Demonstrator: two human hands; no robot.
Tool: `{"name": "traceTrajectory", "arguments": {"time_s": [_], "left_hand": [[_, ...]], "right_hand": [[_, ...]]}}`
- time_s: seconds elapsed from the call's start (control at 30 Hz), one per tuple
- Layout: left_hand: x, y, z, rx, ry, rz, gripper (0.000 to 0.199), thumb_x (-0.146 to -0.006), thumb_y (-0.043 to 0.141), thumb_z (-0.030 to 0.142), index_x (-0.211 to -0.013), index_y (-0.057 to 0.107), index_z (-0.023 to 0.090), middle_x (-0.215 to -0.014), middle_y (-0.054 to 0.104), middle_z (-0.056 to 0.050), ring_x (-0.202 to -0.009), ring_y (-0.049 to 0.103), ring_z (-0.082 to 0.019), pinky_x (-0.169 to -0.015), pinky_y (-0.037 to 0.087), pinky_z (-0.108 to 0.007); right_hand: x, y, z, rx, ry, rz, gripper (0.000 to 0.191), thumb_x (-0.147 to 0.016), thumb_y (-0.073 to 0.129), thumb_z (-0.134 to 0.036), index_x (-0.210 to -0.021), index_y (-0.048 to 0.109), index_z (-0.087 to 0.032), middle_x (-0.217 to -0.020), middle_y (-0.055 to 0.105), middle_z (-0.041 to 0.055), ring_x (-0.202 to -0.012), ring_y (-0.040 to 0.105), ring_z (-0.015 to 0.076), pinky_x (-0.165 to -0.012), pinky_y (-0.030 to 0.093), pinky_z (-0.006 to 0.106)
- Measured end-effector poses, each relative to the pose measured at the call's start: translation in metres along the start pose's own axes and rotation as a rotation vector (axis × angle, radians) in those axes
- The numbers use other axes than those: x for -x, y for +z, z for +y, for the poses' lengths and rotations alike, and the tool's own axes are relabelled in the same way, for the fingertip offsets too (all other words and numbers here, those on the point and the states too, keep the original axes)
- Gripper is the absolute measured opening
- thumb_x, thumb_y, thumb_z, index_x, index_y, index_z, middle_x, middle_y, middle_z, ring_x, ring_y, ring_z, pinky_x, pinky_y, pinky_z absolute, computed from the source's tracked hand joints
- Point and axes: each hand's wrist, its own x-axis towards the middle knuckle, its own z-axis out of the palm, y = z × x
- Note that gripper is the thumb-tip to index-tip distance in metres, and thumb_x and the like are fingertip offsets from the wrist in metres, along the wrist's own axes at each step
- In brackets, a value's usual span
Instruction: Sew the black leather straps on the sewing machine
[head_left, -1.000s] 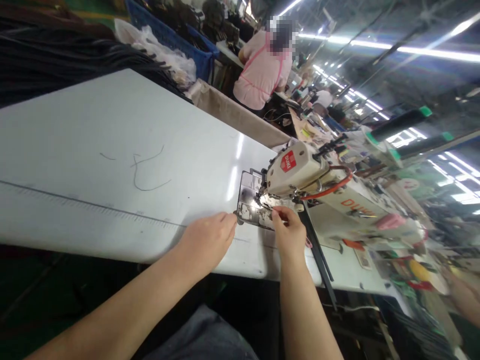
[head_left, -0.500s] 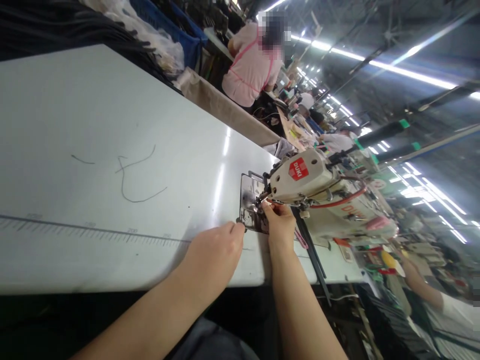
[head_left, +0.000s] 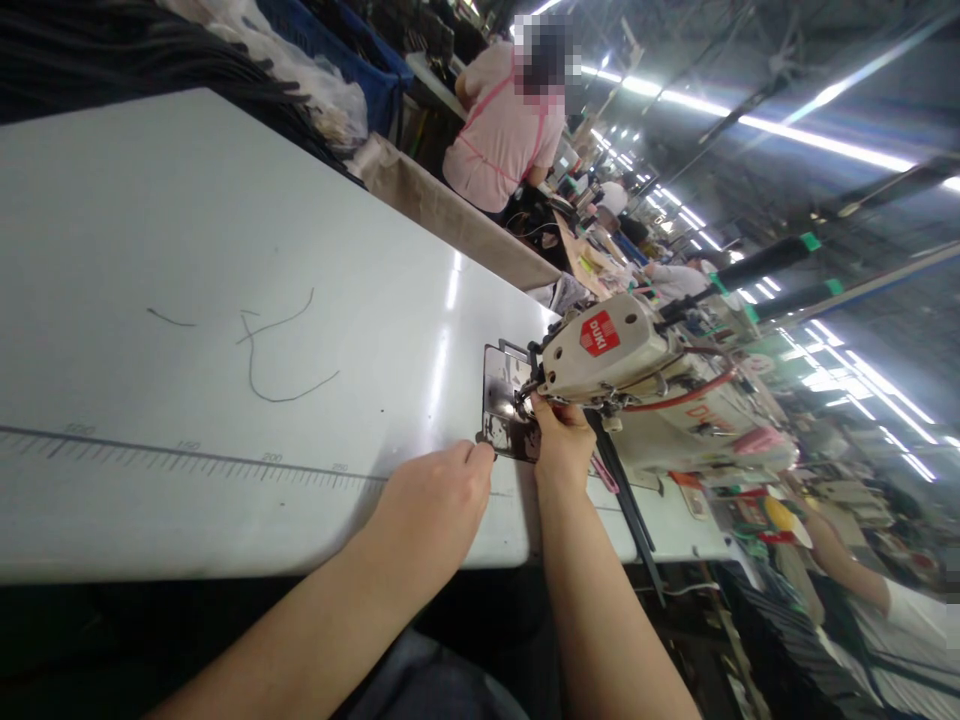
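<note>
A white sewing machine point(head_left: 600, 345) with a red label stands on the pale worktable point(head_left: 187, 230). My left hand point(head_left: 439, 500) rests by the front-left corner of its metal needle plate point(head_left: 499, 397), fingers curled closed. A small dark bit shows at those fingertips, too little to name. Right beside the presser foot point(head_left: 525, 398), my right hand point(head_left: 564, 445) has its thumb and fingers drawn together under the machine head. Whatever they pinch is hidden. Long dark strips point(head_left: 626, 490) lie to the right of my right wrist and hang over the table's front edge, near a pink-handled item point(head_left: 605, 473).
A printed ruler scale point(head_left: 187, 462) runs along the table's front, and pen lines mark its top. Behind the table is a beige fabric-lined trough point(head_left: 450, 215). A person in a pink top point(head_left: 499, 130) works beyond it; another person's arm point(head_left: 847, 565) shows at right.
Both hands keep almost the same place and grip. The table and machine have shifted very slightly in view.
</note>
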Motion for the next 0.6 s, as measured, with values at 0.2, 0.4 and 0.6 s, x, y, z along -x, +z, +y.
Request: {"name": "traceTrajectory", "arguments": {"time_s": [0.2,0.4,0.6], "left_hand": [[-0.001,0.000,0.001,0.010,-0.019,-0.004,0.020,-0.106,0.048,0.021,-0.097,0.066,0.020,-0.085,0.070,-0.004,-0.069,0.069,-0.021,-0.057,0.044,-0.031],[-0.001,0.001,0.000,0.017,-0.024,-0.008,0.020,-0.106,0.048,0.021,-0.098,0.066,0.019,-0.086,0.071,-0.004,-0.070,0.070,-0.020,-0.058,0.044,-0.031],[-0.003,-0.004,0.003,0.034,-0.028,-0.028,0.023,-0.105,0.045,0.020,-0.095,0.065,0.019,-0.087,0.071,-0.005,-0.072,0.072,-0.021,-0.059,0.046,-0.031]], "right_hand": [[0.001,0.000,-0.001,0.009,-0.002,0.012,0.025,-0.063,0.085,-0.040,-0.069,0.075,-0.019,-0.071,0.076,0.0023,-0.072,0.065,0.0202,-0.076,0.054,0.035],[0.003,-0.006,0.001,0.100,0.041,-0.019,0.027,-0.063,0.084,-0.042,-0.072,0.077,-0.018,-0.066,0.073,0.0018,-0.065,0.063,0.0198,-0.067,0.051,0.033],[0.003,-0.015,0.002,0.187,0.008,-0.069,0.034,-0.073,0.075,-0.051,-0.078,0.075,-0.018,-0.069,0.071,0.0003,-0.068,0.062,0.0193,-0.067,0.049,0.031]]}}
